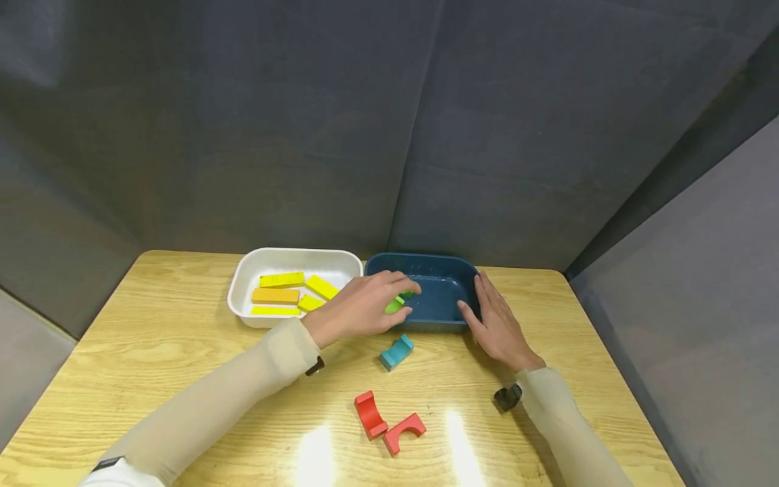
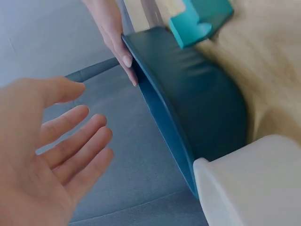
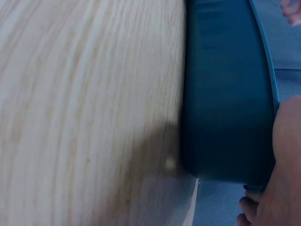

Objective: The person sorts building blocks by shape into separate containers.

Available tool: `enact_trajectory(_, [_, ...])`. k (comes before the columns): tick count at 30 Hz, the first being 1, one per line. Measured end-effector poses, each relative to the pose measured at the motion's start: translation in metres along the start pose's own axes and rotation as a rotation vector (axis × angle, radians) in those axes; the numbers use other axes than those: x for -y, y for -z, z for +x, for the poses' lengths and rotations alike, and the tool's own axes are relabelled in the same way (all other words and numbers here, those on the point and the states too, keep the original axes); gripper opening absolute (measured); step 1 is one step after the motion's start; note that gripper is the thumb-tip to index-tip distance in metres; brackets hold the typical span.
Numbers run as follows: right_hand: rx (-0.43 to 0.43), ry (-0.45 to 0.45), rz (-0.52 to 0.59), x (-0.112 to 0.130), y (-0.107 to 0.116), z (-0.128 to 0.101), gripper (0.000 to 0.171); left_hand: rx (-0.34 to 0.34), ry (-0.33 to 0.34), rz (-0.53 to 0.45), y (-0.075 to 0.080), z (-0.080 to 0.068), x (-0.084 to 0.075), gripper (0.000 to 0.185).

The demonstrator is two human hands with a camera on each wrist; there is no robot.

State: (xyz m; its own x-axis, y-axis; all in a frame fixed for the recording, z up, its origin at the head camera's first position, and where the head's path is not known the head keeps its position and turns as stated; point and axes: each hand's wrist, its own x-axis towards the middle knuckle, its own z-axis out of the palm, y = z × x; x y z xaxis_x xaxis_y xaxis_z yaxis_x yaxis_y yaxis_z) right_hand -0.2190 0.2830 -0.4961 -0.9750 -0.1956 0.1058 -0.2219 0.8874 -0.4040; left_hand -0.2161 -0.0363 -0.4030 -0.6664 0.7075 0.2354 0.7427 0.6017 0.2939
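My left hand (image 1: 371,302) hovers over the left end of a dark blue plastic bin (image 1: 444,323), fingers spread and loosely bent. Nothing lies between its fingers in the left wrist view. Green blocks (image 1: 394,306) show in the bin beyond those fingers, partly hidden by them. With its thumb over the front rim and fingers along the right end wall, my right hand (image 1: 500,330) holds the bin's right corner. A teal curved block (image 1: 397,352) lies on the table in front of the bin. Two red arch blocks (image 1: 370,414) lie nearer me.
Against the bin's left side stands a white bin (image 1: 243,315) with several yellow blocks (image 1: 282,279) and an orange one (image 1: 275,296). Both bins sit near the wooden table's (image 1: 182,325) back edge. A dark grey curtain (image 1: 304,135) hangs behind.
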Motion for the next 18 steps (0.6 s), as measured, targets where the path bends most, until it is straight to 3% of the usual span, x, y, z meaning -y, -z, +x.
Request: enact_trajectory(18, [0.014, 0.004, 0.018, -0.001, 0.000, 0.000, 0.084, -0.034, 0.016, -0.146, -0.003, -0.062, -0.007, 0.040])
